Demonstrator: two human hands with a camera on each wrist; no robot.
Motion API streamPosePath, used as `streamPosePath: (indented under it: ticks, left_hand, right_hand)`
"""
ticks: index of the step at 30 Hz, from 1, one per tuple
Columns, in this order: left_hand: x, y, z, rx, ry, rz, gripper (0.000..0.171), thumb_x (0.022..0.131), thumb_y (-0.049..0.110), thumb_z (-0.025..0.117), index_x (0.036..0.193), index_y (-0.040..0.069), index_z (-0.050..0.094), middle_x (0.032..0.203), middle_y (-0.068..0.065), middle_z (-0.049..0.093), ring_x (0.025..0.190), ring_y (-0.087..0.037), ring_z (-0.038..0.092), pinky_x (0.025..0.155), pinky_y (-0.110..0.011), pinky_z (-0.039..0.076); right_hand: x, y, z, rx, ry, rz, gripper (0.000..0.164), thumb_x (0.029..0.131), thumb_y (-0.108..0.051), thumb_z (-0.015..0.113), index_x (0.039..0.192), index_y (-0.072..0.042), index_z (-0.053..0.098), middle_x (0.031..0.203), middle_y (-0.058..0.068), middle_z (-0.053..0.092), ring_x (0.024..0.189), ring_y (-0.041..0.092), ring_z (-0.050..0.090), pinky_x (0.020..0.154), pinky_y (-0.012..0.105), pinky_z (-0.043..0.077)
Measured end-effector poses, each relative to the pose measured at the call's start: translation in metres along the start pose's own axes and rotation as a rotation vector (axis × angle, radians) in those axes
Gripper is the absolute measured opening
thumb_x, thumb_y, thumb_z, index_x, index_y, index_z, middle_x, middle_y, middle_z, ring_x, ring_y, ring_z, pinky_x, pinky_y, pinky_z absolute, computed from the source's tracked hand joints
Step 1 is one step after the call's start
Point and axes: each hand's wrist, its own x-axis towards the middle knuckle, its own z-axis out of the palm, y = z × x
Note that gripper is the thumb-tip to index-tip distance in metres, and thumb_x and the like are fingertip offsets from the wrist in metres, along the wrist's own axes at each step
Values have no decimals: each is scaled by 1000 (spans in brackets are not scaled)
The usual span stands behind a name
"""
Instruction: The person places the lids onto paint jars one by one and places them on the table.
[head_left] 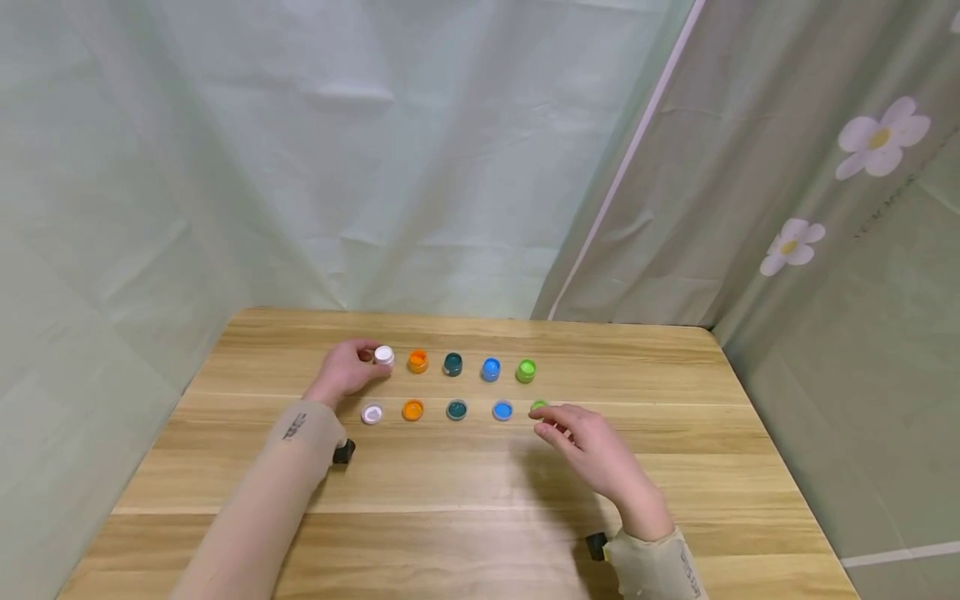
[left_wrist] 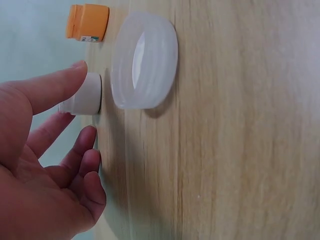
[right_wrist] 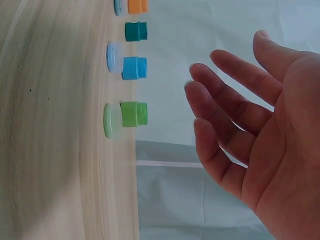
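At the left end of the back row, my left hand point(head_left: 348, 368) has its thumb and index finger around a small white paint jar point(head_left: 384, 356), pinching it at the tabletop. In the left wrist view, the thumb partly covers the jar point(left_wrist: 89, 95), and the other fingers curl loosely below. A white lid point(head_left: 372, 413) lies just in front of that jar. My right hand point(head_left: 592, 446) hovers near the green lid point(head_left: 539, 406), partly hiding it in the head view. Its fingers point(right_wrist: 220, 107) are relaxed, slightly bent, and hold nothing.
Orange point(head_left: 417, 361), dark green point(head_left: 453, 364), blue point(head_left: 491, 369) and light green point(head_left: 527, 371) open jars continue the back row. Orange point(head_left: 412, 409), dark green point(head_left: 457, 409) and blue point(head_left: 502, 410) lids lie before them. A curtain point(head_left: 420, 167) hangs behind the wooden table point(head_left: 450, 542).
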Motion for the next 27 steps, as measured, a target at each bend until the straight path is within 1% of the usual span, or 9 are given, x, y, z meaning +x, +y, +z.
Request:
streamPosePath:
  ticks: [7, 11, 14, 17, 20, 22, 25, 27]
  left_hand:
    - [2, 3, 2, 31, 7, -27, 59, 97, 20, 81, 147, -4, 58, 134, -26, 59, 117, -40, 54, 106, -54, 46]
    - [3, 4, 2, 52, 13, -23, 57, 98, 20, 80, 145, -5, 59, 131, -26, 60, 114, -39, 54, 103, -53, 47]
    - [2, 3, 0, 64, 17, -18, 56, 99, 20, 79, 144, -6, 58, 130, -26, 61, 113, -39, 55, 103, -53, 47]
    - [-1, 1, -4, 41, 28, -4, 55, 98, 19, 78, 142, -8, 58, 130, -27, 62, 114, -39, 57, 104, -54, 49]
    - [-7, 2, -9, -9, 52, 18, 54, 98, 17, 78, 140, -9, 58, 129, -27, 63, 115, -40, 60, 104, -54, 50]
    - [-13, 4, -13, -49, 72, 34, 54, 98, 17, 78, 140, -9, 57, 129, -27, 63, 115, -40, 60, 103, -52, 51]
    - [-27, 10, -20, -100, 100, 73, 55, 98, 20, 78, 141, -8, 57, 130, -26, 64, 116, -39, 60, 100, -48, 52]
    - [-39, 14, -24, -136, 124, 98, 56, 99, 25, 78, 142, -6, 58, 130, -23, 65, 116, -36, 61, 97, -41, 53]
  right_hand:
    - [-1, -1, 1, -8, 2, -4, 26, 109, -34, 66, 129, -23, 77, 125, -10, 74, 97, 6, 67, 85, 35, 58]
    - [-1, -3, 0, -5, -1, 0, 24, 109, -31, 66, 129, -25, 77, 126, -10, 73, 98, 6, 67, 86, 35, 58]
    - [0, -4, -1, 0, -8, 4, 24, 109, -32, 65, 129, -26, 76, 126, -11, 73, 99, 6, 67, 87, 35, 58]
    - [0, -5, -1, 1, -10, -5, 24, 109, -32, 66, 130, -25, 76, 126, -10, 73, 98, 6, 67, 87, 35, 58]
    - [1, -6, 0, 1, -5, -21, 24, 108, -29, 67, 130, -24, 76, 125, -8, 74, 96, 6, 67, 85, 35, 58]
    - [2, -6, 1, 0, -4, -26, 24, 109, -31, 66, 130, -24, 76, 123, -9, 74, 95, 6, 67, 85, 35, 58]
    - [4, -8, 2, -11, -12, -18, 26, 109, -35, 65, 130, -24, 76, 118, -13, 74, 94, 5, 66, 85, 34, 58]
    - [6, -11, 3, -13, -20, -9, 28, 109, -37, 64, 130, -24, 76, 115, -16, 73, 94, 4, 66, 85, 34, 57]
